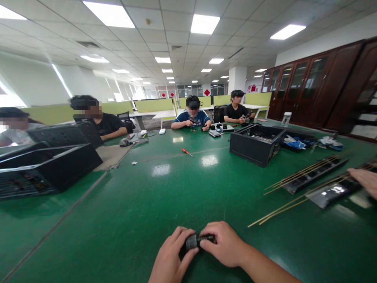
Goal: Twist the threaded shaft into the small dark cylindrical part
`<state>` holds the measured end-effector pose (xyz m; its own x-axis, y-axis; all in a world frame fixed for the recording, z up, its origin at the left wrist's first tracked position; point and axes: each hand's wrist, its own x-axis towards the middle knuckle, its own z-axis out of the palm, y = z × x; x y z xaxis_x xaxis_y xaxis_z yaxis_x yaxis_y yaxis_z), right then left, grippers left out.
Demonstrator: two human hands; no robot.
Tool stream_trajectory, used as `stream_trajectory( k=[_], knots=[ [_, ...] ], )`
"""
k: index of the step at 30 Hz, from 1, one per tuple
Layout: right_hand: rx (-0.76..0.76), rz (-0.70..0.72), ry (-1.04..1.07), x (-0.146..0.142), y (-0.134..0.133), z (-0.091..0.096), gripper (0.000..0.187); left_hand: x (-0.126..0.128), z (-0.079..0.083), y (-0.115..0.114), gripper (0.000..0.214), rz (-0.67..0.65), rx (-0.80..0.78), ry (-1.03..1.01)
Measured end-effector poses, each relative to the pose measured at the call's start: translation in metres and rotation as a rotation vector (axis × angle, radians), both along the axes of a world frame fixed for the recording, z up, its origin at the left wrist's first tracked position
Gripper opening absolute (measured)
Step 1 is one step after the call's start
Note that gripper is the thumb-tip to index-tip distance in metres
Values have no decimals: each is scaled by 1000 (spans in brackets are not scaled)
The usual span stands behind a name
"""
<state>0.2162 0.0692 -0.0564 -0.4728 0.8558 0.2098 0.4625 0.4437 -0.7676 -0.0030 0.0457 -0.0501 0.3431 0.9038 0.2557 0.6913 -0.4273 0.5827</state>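
Note:
Close to the table's near side, my left hand (173, 253) is closed around a short dark cylinder (191, 241) with a greyish band. My right hand (222, 243) pinches a thin black rod-like piece (207, 238) between thumb and fingers, in line with the cylinder's right end. Whether the two pieces are joined I cannot tell. Both lie just over the green tabletop (141, 228), and my fingers cover part of each.
An orange screwdriver (185, 151) lies mid-table. A black computer case (250, 143) stands at right, another open case (50, 169) at left. Thin sticks (282, 208) rest by black trays (315, 173). Another person's hand (365, 181) reaches in from the right; several people sit around.

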Motion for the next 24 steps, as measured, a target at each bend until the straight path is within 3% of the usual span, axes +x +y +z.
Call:
stream_trajectory(
  k=[14,24],
  knots=[
    [4,-24,56,0,1,-6,14,-3,-5,1,26,-8,-50,1],
    [3,-33,61,0,0,-4,14,-2,-4,1,26,-7,-3,4]
  ],
)
